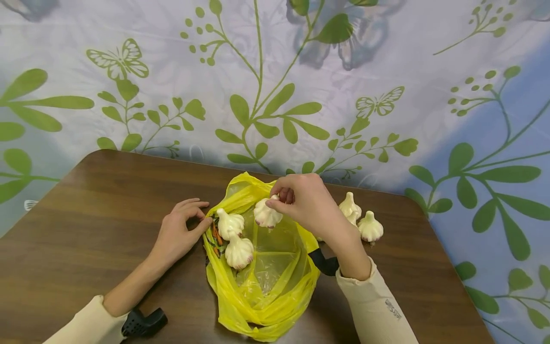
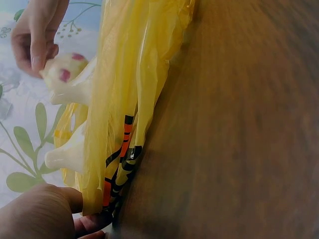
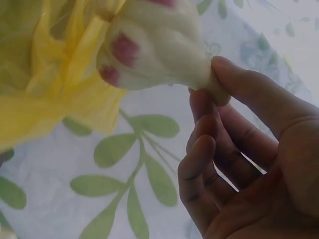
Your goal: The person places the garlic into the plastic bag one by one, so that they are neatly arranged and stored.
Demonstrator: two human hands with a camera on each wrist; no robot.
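Pinching one garlic bulb (image 1: 268,215) by its neck, your right hand (image 1: 310,206) hangs over the yellow bag (image 1: 262,317), toward the far edge of the tabletop (image 1: 107,215); your left hand (image 1: 178,231) pinches the bag's rim.

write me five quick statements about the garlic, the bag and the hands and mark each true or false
1. The right hand pinches a garlic bulb by its neck. True.
2. The left hand holds a bulb too. False: it holds the rim of the yellow bag.
3. Two bulbs show inside the bag, near the left hand. True.
4. All the garlic is in the bag. False: more bulbs are on the brown table.
5. The bag is tied shut. False: its mouth is open.
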